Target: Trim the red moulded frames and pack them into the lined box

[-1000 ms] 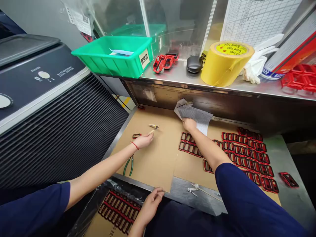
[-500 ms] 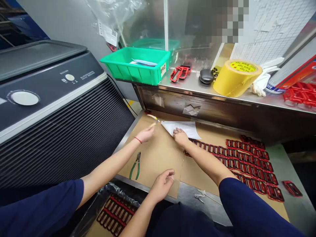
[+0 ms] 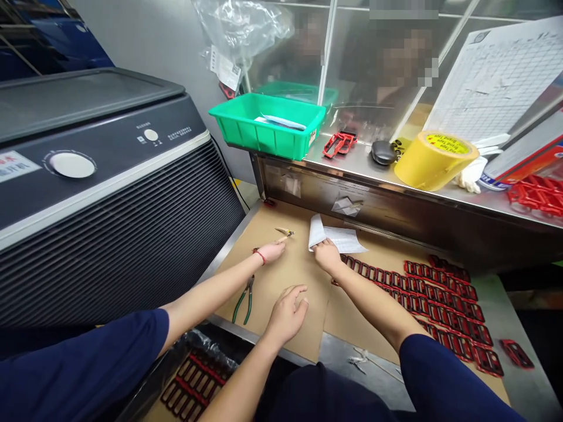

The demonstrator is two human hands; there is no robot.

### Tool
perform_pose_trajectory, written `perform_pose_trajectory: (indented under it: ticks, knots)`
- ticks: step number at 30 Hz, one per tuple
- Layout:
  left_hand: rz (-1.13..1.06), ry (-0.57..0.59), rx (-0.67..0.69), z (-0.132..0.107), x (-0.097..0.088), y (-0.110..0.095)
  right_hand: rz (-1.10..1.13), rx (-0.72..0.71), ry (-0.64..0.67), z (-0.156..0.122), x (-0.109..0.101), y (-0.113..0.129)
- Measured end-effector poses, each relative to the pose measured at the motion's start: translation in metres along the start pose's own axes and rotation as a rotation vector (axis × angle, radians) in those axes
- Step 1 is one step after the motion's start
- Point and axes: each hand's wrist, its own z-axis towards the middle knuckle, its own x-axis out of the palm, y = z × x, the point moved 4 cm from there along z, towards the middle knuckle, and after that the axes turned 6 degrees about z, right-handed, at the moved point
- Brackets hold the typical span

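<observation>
My left hand (image 3: 288,316) hovers over the near part of the brown cardboard (image 3: 303,275), fingers apart, holding nothing. Farther forward, my right hand (image 3: 328,256) has its fingers closed on a printed sheet of paper (image 3: 345,239), whose left side is curled up; the fingertips are partly hidden. To the left, a co-worker's hand (image 3: 272,252) with a red wristband holds a thin light stick, its tip near a small yellowish tool (image 3: 284,231). Green-handled cutting pliers (image 3: 244,300) lie left of my left hand. Rows of red-and-black frames (image 3: 417,287) lie beside my right forearm.
A dark louvred machine (image 3: 109,228) stands at the left. On the steel shelf are a green bin (image 3: 268,138), yellow tape (image 3: 433,161), a black mouse-like object (image 3: 383,152) and red parts (image 3: 339,143). A box of more frames (image 3: 197,381) sits below the table edge.
The paper's left side has curled upward in my right hand. The co-worker's stick has come nearer the small yellowish tool. My view has shifted a little; my left hand stays over the cardboard.
</observation>
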Motion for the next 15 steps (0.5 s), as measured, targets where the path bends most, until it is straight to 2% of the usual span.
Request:
perform_pose_trajectory:
  ticks: [4,7,10,12,14,15]
  knots:
    - [0.077,-0.033,0.066,0.013,-0.014,-0.007,-0.002,-0.073,0.012,-0.015,0.004,0.0]
    - [0.115,-0.039,0.068,0.029,-0.01,-0.007,0.003,-0.138,0.036,-0.028,0.007,-0.002]
    - [0.149,-0.058,0.032,0.06,0.0,-0.009,0.012,-0.173,0.04,-0.039,0.011,-0.005]
    - [0.166,-0.104,-0.023,0.087,0.0,-0.012,0.015,-0.171,0.021,-0.047,0.011,-0.007]
    - [0.168,-0.173,-0.065,0.108,-0.014,-0.018,0.017,-0.168,-0.013,-0.055,0.007,-0.009]
    - [0.155,-0.218,-0.068,0.113,-0.027,-0.021,0.016,-0.169,-0.033,-0.059,0.004,-0.009]
